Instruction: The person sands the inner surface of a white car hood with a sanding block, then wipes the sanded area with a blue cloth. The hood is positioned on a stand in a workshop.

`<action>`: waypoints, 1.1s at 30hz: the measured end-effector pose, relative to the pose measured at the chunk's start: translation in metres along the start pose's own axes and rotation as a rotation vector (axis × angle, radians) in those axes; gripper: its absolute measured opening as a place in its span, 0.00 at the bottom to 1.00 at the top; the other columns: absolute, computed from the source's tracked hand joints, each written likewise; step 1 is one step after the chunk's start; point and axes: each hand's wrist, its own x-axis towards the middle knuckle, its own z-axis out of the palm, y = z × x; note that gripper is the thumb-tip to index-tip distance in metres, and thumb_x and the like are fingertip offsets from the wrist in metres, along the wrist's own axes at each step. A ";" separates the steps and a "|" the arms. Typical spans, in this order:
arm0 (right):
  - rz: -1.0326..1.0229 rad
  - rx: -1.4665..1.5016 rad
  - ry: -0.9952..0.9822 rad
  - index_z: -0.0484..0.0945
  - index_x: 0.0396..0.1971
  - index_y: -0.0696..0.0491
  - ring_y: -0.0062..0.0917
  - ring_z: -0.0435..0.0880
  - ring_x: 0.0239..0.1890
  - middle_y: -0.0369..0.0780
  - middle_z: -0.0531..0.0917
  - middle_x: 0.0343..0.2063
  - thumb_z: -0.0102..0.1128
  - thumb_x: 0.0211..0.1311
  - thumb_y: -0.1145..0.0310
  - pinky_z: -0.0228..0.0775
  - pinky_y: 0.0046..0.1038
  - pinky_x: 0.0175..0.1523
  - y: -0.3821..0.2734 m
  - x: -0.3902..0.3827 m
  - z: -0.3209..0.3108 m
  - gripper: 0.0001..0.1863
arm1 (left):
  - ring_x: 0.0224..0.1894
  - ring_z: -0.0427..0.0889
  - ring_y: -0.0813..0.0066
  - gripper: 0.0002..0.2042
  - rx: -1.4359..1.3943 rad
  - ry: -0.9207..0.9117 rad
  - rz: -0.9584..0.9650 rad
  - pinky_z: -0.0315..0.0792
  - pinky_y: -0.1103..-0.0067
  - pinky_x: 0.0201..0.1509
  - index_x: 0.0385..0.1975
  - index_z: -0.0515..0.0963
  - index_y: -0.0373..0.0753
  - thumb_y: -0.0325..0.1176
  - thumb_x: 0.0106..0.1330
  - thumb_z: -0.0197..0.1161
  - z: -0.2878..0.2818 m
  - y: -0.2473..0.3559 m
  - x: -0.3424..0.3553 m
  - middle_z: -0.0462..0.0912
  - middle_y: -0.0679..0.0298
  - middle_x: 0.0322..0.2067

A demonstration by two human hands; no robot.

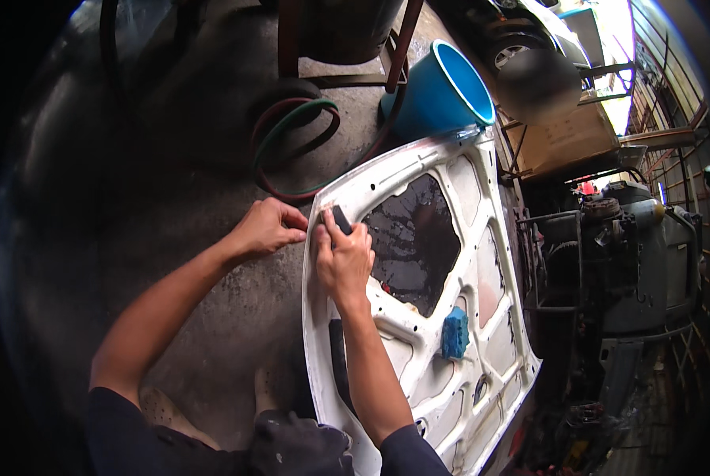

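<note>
A white car hood (470, 262) lies with its ribbed inner side up, its long left edge in front of me. My right hand (344, 262) presses on its upper left corner, fingers closed round a small dark block (341, 220). At the outer edge beside it, my left hand (271, 228) has its fingers curled and thumb drawn in. Its fingertips are at the rim; whether they grip the rim or something small cannot be made out. On a rib further right sits a blue sponge (455, 333). Wet dark patches show in the hood's largest recess.
A blue bucket (438, 95) stands at the hood's far end. A red and green hose (295, 147) loops on the concrete floor (212, 206). Beyond are a metal stand (347, 81), a cardboard box (569, 139) and a parked car (521, 36). Machinery (608, 238) crowds the right side.
</note>
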 end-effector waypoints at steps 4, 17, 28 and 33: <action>-0.012 0.100 0.016 0.78 0.50 0.40 0.42 0.73 0.43 0.49 0.72 0.38 0.54 0.61 0.58 0.65 0.42 0.44 -0.002 -0.004 0.003 0.17 | 0.34 0.84 0.74 0.12 -0.004 0.013 -0.020 0.76 0.79 0.41 0.34 0.82 0.35 0.31 0.51 0.68 0.000 0.002 -0.001 0.85 0.58 0.29; -0.040 -0.055 0.112 0.78 0.51 0.42 0.43 0.75 0.43 0.50 0.73 0.35 0.50 0.63 0.57 0.66 0.42 0.43 -0.009 -0.003 0.003 0.18 | 0.27 0.84 0.74 0.10 0.011 0.086 -0.025 0.76 0.79 0.33 0.30 0.84 0.36 0.28 0.46 0.68 0.005 0.003 -0.002 0.85 0.58 0.25; 0.024 -0.155 -0.090 0.77 0.50 0.39 0.42 0.74 0.45 0.48 0.73 0.39 0.49 0.64 0.56 0.65 0.43 0.44 -0.015 0.000 -0.009 0.17 | 0.29 0.84 0.75 0.10 -0.029 0.146 -0.070 0.76 0.79 0.35 0.29 0.84 0.36 0.29 0.44 0.69 0.013 -0.001 -0.003 0.85 0.60 0.26; -0.057 -0.193 -0.011 0.78 0.48 0.40 0.42 0.73 0.45 0.48 0.72 0.38 0.51 0.62 0.56 0.64 0.45 0.43 -0.013 0.008 -0.015 0.16 | 0.30 0.84 0.73 0.10 -0.079 0.119 -0.139 0.76 0.78 0.37 0.29 0.84 0.37 0.29 0.45 0.69 0.014 0.001 -0.003 0.85 0.60 0.25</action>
